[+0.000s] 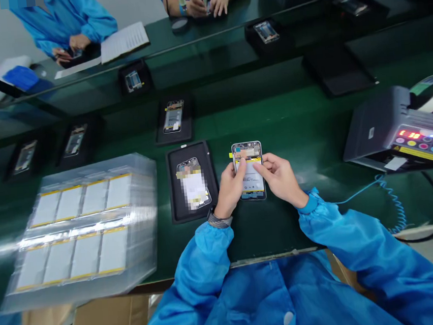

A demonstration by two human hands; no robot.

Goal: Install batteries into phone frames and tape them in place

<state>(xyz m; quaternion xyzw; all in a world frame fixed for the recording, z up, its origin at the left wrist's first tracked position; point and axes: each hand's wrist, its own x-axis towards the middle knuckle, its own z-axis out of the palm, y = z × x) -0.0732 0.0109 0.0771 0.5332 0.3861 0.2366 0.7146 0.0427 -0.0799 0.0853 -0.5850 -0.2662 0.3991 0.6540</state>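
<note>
An opened smartphone [253, 179] lies back up on the green bench in front of me, its battery and circuit board exposed. A yellow-green tab sticks out at its upper left edge. My left hand [231, 187] grips the phone's left side, thumb on the upper part of the battery. From the right, my right hand [282, 179] holds the other edge, its thumb also pressed on the battery top. Just left of my left hand, a black tray [174, 197] carries another opened phone [205, 198], partly blurred out.
A clear plastic tray [150, 215] of several white batteries stands at the left. A tape dispenser [377, 126] with a lit display is at the right, with a coiled blue cord [399, 211] below. More black trays with phones line the bench. Co-workers in blue sit across.
</note>
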